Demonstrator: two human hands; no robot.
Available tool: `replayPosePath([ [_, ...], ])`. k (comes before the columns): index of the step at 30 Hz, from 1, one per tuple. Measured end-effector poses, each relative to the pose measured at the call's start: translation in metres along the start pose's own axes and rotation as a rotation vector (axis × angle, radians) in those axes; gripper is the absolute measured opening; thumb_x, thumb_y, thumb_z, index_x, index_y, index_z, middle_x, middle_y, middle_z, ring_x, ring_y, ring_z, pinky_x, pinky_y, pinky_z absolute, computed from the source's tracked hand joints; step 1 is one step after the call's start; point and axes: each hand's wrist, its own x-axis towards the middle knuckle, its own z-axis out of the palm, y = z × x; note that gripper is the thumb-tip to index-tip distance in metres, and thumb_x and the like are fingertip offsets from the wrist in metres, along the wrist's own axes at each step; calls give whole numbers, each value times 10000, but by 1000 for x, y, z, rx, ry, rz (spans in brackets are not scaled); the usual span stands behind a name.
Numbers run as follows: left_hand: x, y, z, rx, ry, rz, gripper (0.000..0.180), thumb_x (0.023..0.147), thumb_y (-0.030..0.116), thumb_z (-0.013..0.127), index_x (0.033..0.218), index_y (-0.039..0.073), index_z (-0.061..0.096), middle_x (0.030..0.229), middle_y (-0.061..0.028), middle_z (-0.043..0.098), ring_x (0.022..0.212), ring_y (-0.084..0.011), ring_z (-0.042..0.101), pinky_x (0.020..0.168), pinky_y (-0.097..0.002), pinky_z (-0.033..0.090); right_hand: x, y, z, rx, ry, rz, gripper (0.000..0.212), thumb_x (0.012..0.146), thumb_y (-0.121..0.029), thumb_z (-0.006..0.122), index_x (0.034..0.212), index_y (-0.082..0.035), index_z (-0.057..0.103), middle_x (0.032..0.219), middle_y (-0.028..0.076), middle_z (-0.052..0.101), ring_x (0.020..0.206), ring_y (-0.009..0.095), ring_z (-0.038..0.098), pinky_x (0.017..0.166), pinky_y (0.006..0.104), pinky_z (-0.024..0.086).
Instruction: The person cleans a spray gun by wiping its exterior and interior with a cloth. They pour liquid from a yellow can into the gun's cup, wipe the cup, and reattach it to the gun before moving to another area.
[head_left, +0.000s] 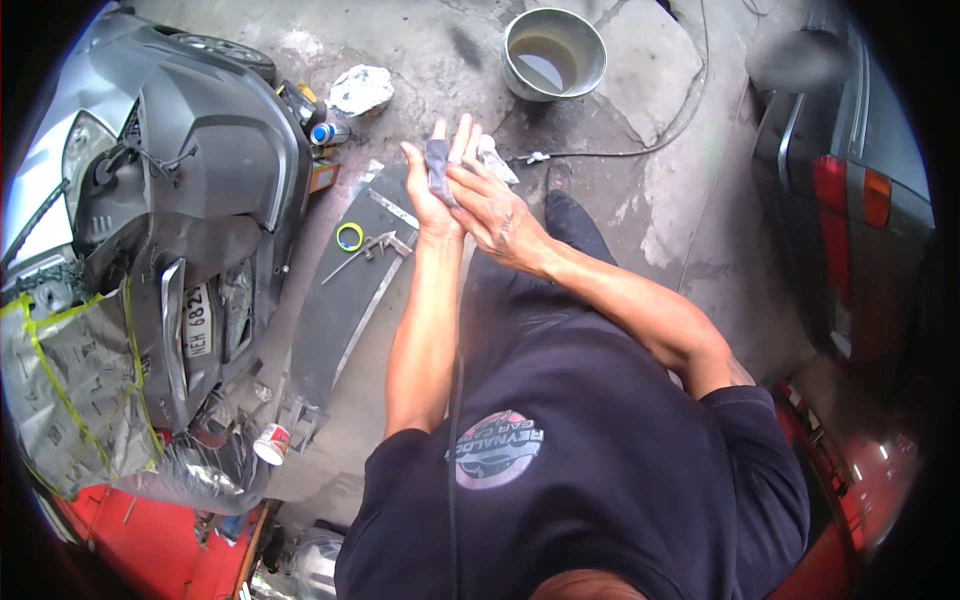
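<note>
My left hand [432,205] is raised in front of me with its palm turned up and its fingers stretched out. A small grey folded strip [438,165], like cloth or sandpaper, lies across that palm and fingers. My right hand [500,215] presses flat against the left palm beside the strip, its fingers extended. Just past the right fingers shows a crumpled white piece [495,160]; whether it touches the hand I cannot tell. Beyond both hands, a metal bucket [596,75] of murky water stands on the concrete.
Left is a grey car [215,110] with its front partly taken apart and masking [75,370] on it. A long dark panel [345,310] bears a yellow-green tape roll [349,237] and a thin-nozzled metal tool [378,245]. A hose [640,153] crosses the floor; a dark vehicle [895,250] stands right.
</note>
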Motion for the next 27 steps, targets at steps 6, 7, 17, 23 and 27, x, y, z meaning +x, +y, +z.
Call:
replayPosePath([
  [6,-1,6,9,125,-58,16,543,1069,430,450,1437,31,436,1389,-176,558,1290,-303,542,1134,-446,407,44,24,-46,-322,-44,-93,419,754,-63,712,1160,12,640,1318,200,577,1143,383,575,967,473,510],
  [7,2,3,9,288,-21,52,465,1077,365,472,1400,29,479,1348,-157,590,1250,-287,575,1116,-429,430,49,19,-52,-250,-95,-152,446,770,-74,717,1200,7,626,1341,207,560,1170,395,571,990,478,504],
  [17,0,-8,40,54,47,-62,388,1107,268,370,1329,15,563,1269,-130,652,1154,-241,646,1024,-420,511,24,29,-36,458,215,458,506,935,-225,694,1357,32,583,1456,232,547,1296,275,581,1045,353,470],
  [23,-5,1,56,-81,-63,-119,813,1028,694,181,1434,64,497,1453,-72,540,1380,-246,443,1159,-494,320,56,18,-88,153,292,400,302,932,-158,665,1179,16,666,1025,173,730,789,270,730,703,369,575],
  [27,-2,-1,55,-71,-95,-132,1010,950,806,198,1483,-24,414,1474,-135,504,1410,-268,413,1174,-514,334,57,39,-84,-49,135,73,259,917,-183,682,1118,-18,673,1038,182,661,949,320,683,815,391,557],
])
